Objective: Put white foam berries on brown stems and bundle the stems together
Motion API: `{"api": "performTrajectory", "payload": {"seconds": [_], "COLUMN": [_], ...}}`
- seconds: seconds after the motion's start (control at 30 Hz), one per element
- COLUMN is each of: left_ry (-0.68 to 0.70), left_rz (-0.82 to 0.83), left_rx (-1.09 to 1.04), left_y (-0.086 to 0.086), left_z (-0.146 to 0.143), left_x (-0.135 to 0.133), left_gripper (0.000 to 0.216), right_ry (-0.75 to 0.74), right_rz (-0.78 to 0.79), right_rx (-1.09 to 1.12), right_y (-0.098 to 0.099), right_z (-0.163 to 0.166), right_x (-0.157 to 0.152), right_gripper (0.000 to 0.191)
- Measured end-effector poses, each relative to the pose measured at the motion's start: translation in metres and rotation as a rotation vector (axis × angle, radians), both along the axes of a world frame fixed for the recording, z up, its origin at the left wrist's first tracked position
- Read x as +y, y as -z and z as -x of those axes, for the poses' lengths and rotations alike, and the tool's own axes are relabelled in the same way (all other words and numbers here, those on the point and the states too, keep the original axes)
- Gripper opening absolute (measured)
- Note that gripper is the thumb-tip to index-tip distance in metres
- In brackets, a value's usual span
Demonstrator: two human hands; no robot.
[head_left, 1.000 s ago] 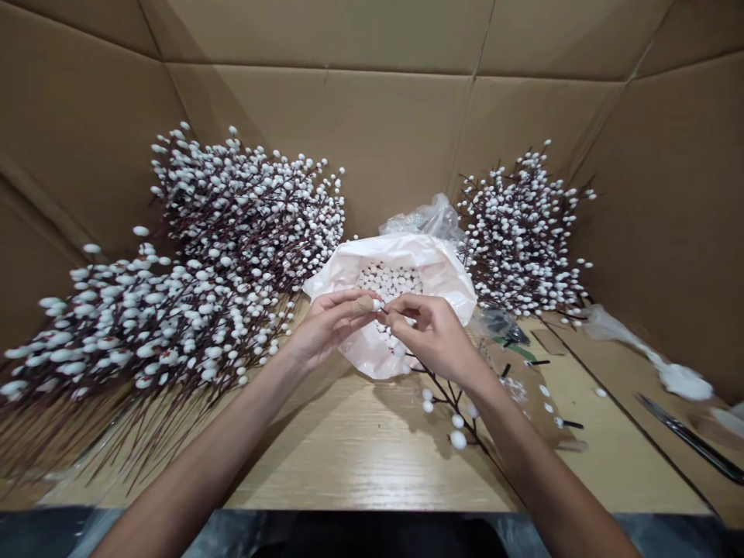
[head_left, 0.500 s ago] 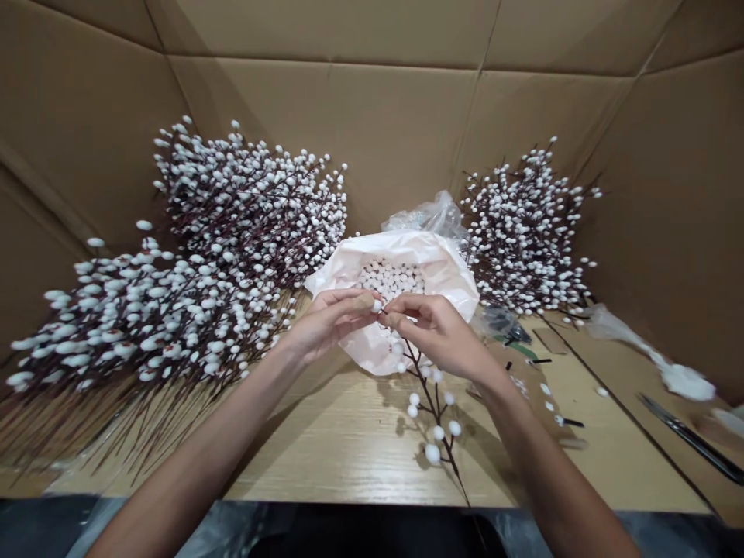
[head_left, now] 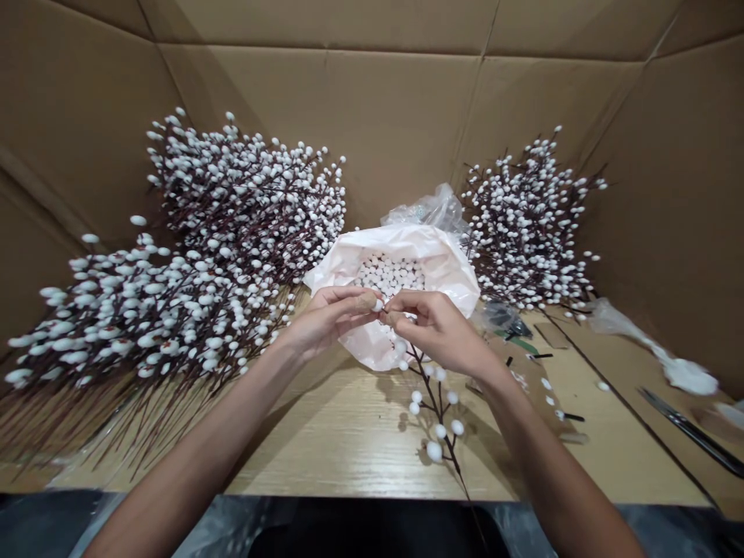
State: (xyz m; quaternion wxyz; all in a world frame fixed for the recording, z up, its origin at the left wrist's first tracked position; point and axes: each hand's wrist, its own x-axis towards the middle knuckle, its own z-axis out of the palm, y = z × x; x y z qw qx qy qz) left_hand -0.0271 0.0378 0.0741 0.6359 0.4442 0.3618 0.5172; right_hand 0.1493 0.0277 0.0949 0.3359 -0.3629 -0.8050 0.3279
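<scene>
Swung out from the right forearm (head_left: 526, 434), the branch (head_left: 436, 407) reaches past the worktop's (head_left: 331, 453) front edge, right hand (head_left: 435, 329) grasping its top, left hand (head_left: 326, 319) pinching a white berry (head_left: 377, 305), bag (head_left: 447, 256) behind, cardboard walls (head_left: 325, 101) around.

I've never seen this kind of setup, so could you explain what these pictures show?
There's no machine: these are a person's two hands, seen by one camera worn on the head, looking forward and down. The left hand holds a white berry at its fingertips; the right hand grips a brown-stemmed berry branch that extends toward the table's near edge. On the table are an open white plastic bag of loose berries, bundles of berry branches to either side, and what looks like scissors at far right.
</scene>
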Motion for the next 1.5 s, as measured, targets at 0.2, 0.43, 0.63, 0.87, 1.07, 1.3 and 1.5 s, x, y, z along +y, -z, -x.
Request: {"api": "performTrajectory", "payload": {"seconds": [0.2,0.43,0.63,0.87,1.07,1.3,1.5], "left_ry": [0.005,0.002,0.023,0.008,0.022,0.001,-0.016], "left_rz": [0.009,-0.034,-0.062,-0.116,-0.146,-0.165,-0.192], "left_rx": [-0.001,0.034,0.01,0.03,0.023,0.044,0.053], "left_y": [0.0014,-0.0006,0.0001,0.0057,0.0068,0.0068,0.0076], "left_z": [0.0,-0.0002,-0.0017,-0.0036,-0.0052,-0.0071,-0.0076], "left_x": [-0.0017,-0.0047,-0.0045,-0.0034,-0.0033,-0.0037,-0.0045], "left_gripper": [0.013,0.016,0.017,0.019,0.017,0.018,0.017], "right_ry": [0.016,0.006,-0.008,-0.017,-0.018,-0.032,-0.033], "right_rz": [-0.006,-0.006,-0.012,-0.009,-0.009,-0.014,0.008], "right_rx": [-0.007,-0.016,-0.016,-0.01,0.001,0.044,0.079], "right_y": [-0.0009,-0.0003,0.0013,0.0033,0.0022,0.0052,0.0061], "right_z": [0.0,-0.0012,-0.0019,-0.0026,-0.0018,-0.0007,-0.0001], "right_x": [-0.0002,0.0005,0.0026,0.0038,0.0041,0.0067,0.0075], "right_gripper": [0.011,0.009,0.011,0.011,0.011,0.012,0.012]}}
